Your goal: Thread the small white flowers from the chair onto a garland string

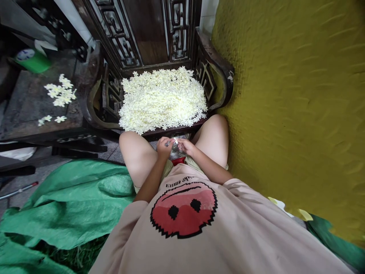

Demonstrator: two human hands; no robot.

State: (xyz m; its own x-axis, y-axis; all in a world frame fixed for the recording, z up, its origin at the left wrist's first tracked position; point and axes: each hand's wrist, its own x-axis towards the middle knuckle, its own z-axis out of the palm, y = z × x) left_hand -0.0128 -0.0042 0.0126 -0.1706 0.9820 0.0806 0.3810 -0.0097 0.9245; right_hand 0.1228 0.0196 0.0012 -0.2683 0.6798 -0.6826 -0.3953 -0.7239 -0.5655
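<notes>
A big heap of small white flowers covers the seat of a dark carved wooden chair in front of me. My left hand and my right hand meet between my knees, just below the chair's front edge. Their fingertips pinch a small white flower piece between them. Both hands have curled fingers. A red object shows partly in my lap under the hands.
A yellow-green textured wall stands close on the right. A dark side table at the left carries a few loose white flowers and a green container. A green woven sack lies on the floor at my left.
</notes>
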